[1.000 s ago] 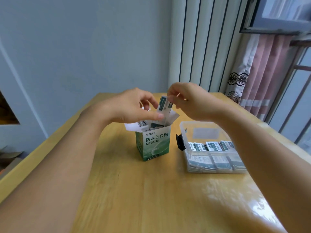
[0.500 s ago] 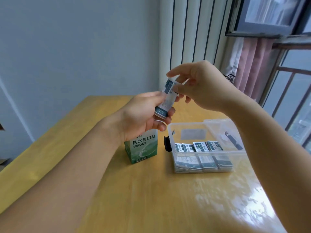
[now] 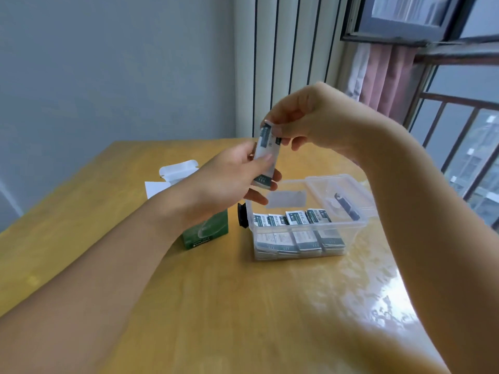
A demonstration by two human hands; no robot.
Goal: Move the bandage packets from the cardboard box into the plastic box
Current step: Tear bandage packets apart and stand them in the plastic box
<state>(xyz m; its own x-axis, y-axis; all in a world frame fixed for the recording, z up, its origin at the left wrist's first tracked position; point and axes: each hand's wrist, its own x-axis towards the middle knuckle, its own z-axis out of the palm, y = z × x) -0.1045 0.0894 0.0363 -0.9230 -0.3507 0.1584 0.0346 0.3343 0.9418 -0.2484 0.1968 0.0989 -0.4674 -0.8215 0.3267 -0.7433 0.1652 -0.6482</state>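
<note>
A small stack of white and dark-green bandage packets [image 3: 266, 153] is held upright in the air, above the left end of the plastic box. My left hand [image 3: 229, 179] grips its lower part, while my right hand [image 3: 305, 120] pinches its top edge. The clear plastic box [image 3: 343, 225] stands on the table with rows of packets [image 3: 294, 218] along its near side. The green cardboard box [image 3: 206, 233] stands left of it with white flaps open [image 3: 176, 171], mostly hidden behind my left wrist.
The plastic box's lid with a black clasp [image 3: 348, 209] lies open at its right. A black clasp [image 3: 242, 218] sticks out on the box's left end. The wooden table [image 3: 243, 306] meets a wall, a radiator and a barred window behind.
Both hands have lifted the packets out of the cardboard box and carried them up and right, over the plastic box's left end. The view has shifted, and the cardboard box now sits farther left.
</note>
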